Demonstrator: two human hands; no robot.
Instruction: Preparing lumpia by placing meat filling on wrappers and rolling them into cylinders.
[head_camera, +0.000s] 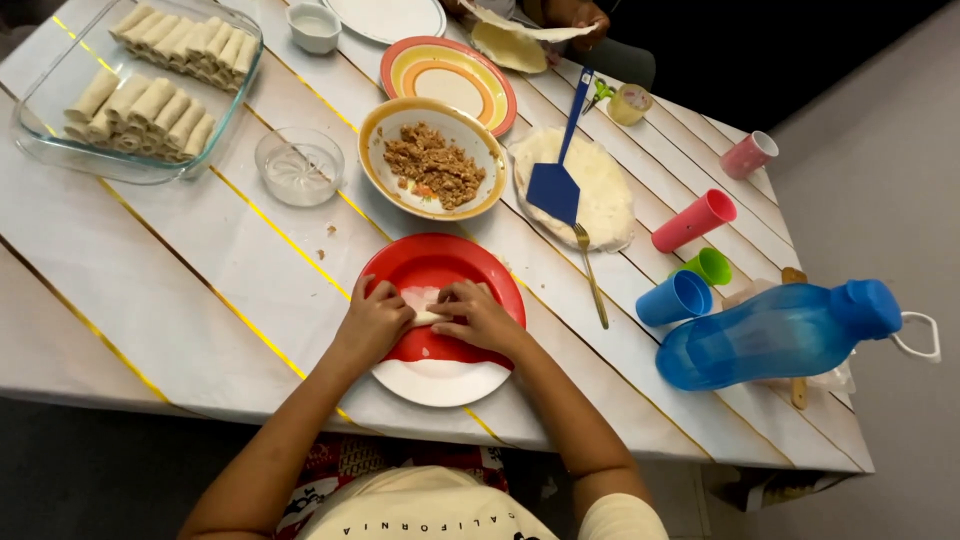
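A pale wrapper (421, 303) lies on the red plate (440, 262), pressed between the 2 hands. The left hand (373, 320) has its fingers curled down onto the wrapper's left end, and the right hand (478, 315) has its fingers bent over the right end, thumbs tucked toward the middle, so both pinch the roll. Beneath the red plate, toward the person, a white plate (440, 385) shows. Just beyond the hands sits a yellow-rimmed bowl of browned filling (432, 160). Left of it, beyond the left hand, stands a small glass bowl (299, 166), and farther out a glass baking dish (140, 85) holds 2 rows of finished rolls. Beyond the right hand lies a stack of round wrappers (600, 190) with a blue spatula (556, 180) on it and a fork (590, 270) beside it. Out to the right of the right hand stand pink, green and blue cups and a blue bottle (780, 335) lying on its side on the white striped surface (200, 280). At the far edge another person's hand (575, 15) holds a wrapper.
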